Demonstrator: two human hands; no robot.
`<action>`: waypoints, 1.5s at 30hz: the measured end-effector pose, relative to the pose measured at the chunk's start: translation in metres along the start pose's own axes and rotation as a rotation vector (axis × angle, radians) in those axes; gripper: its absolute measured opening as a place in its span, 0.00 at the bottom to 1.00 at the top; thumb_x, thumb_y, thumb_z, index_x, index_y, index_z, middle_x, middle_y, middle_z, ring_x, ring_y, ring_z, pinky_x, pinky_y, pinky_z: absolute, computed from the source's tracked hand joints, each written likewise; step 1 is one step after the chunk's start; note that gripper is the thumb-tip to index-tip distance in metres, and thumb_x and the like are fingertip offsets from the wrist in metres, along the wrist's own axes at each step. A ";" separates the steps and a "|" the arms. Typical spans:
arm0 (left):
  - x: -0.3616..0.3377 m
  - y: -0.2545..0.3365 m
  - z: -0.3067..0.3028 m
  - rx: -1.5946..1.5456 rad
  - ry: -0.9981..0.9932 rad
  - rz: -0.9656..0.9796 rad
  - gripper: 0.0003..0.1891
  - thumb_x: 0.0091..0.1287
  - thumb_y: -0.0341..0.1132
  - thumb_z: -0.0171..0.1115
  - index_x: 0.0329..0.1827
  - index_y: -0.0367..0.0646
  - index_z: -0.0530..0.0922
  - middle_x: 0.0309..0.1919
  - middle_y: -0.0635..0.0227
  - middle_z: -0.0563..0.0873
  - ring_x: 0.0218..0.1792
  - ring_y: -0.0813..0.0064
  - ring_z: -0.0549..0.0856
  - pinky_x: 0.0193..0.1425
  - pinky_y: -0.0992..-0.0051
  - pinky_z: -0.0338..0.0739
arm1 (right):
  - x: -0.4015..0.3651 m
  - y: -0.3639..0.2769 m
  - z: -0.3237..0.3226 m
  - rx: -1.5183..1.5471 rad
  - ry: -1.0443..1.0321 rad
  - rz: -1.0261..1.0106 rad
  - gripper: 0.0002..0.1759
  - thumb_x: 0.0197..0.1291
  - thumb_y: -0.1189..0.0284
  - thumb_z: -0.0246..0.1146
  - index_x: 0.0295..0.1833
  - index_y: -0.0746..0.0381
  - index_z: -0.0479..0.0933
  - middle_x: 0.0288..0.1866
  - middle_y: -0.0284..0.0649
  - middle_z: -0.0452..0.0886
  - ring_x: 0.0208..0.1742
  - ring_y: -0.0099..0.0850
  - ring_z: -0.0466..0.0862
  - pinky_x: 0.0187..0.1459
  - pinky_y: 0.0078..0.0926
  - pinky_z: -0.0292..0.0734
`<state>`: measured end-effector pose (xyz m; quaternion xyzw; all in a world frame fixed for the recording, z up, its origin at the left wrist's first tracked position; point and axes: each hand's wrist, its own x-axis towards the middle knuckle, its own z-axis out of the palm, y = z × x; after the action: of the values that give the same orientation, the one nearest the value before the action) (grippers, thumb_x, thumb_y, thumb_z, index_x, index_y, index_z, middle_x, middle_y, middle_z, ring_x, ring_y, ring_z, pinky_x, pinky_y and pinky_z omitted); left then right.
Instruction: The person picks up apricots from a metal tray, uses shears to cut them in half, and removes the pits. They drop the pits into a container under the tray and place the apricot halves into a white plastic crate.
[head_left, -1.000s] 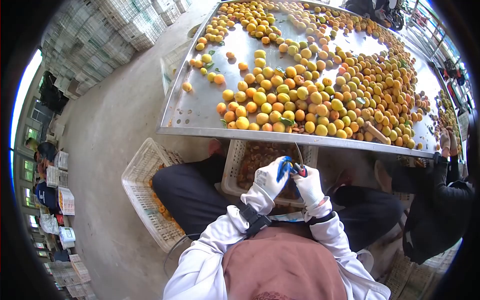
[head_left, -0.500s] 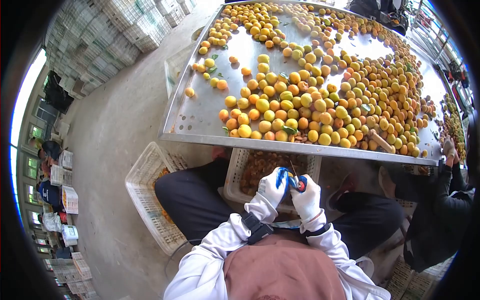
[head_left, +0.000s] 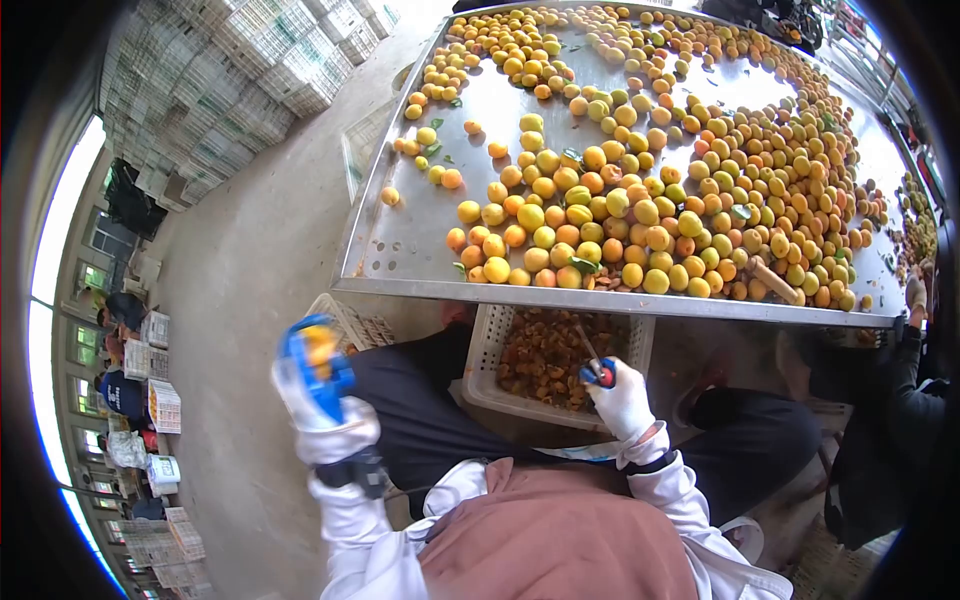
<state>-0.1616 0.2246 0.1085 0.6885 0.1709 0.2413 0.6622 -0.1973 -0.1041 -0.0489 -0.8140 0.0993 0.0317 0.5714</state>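
My left hand (head_left: 318, 385), in a white glove with blue fingers, is out at the left and smeared by motion. Between its fingers shows an orange apricot (head_left: 322, 346). It hovers over the near part of a white crate (head_left: 347, 325), much of which it hides. My right hand (head_left: 622, 402), gloved the same way, is closed around a small knife (head_left: 588, 344) whose thin blade points up and away from me. Behind that blade stands a pale crate (head_left: 484, 350) filled with split, brownish-orange fruit pieces (head_left: 545, 362).
A metal table (head_left: 400, 240) with a raised rim bears many apricots (head_left: 620, 235) and a few leaves. A wooden-looking stick (head_left: 772, 280) lies among the fruit. A person in dark clothes (head_left: 880, 440) sits at my right. Stacked crates (head_left: 240, 80) stand at the far left.
My left hand has moved from beside my right hand out to the left, over the white crate. My right hand still grips the knife in front of me. The view has shifted slightly.
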 end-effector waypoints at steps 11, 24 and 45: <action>0.053 -0.013 -0.079 1.218 -0.142 0.672 0.22 0.67 0.31 0.66 0.64 0.40 0.77 0.62 0.52 0.79 0.65 0.51 0.77 0.70 0.59 0.69 | 0.001 0.005 0.000 -0.310 -0.081 -0.068 0.13 0.61 0.63 0.68 0.40 0.62 0.79 0.35 0.54 0.85 0.37 0.56 0.85 0.40 0.48 0.80; -0.019 -0.076 0.341 0.964 -1.267 1.372 0.25 0.70 0.26 0.52 0.71 0.48 0.72 0.64 0.54 0.78 0.48 0.53 0.87 0.56 0.60 0.82 | -0.014 0.047 0.005 -0.412 -0.281 -0.064 0.16 0.62 0.63 0.68 0.47 0.65 0.79 0.43 0.55 0.86 0.47 0.53 0.86 0.47 0.45 0.80; -0.050 -0.053 0.144 -0.449 -1.013 -0.327 0.25 0.70 0.23 0.62 0.70 0.33 0.71 0.59 0.52 0.84 0.57 0.61 0.85 0.67 0.62 0.78 | -0.033 -0.060 -0.039 0.040 -0.022 -0.365 0.11 0.67 0.79 0.62 0.53 0.64 0.78 0.34 0.46 0.85 0.35 0.43 0.87 0.37 0.32 0.80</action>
<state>-0.1182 0.0805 0.0493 0.5254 -0.1187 -0.1938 0.8199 -0.2199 -0.1166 0.0252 -0.8067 -0.0559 -0.0655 0.5847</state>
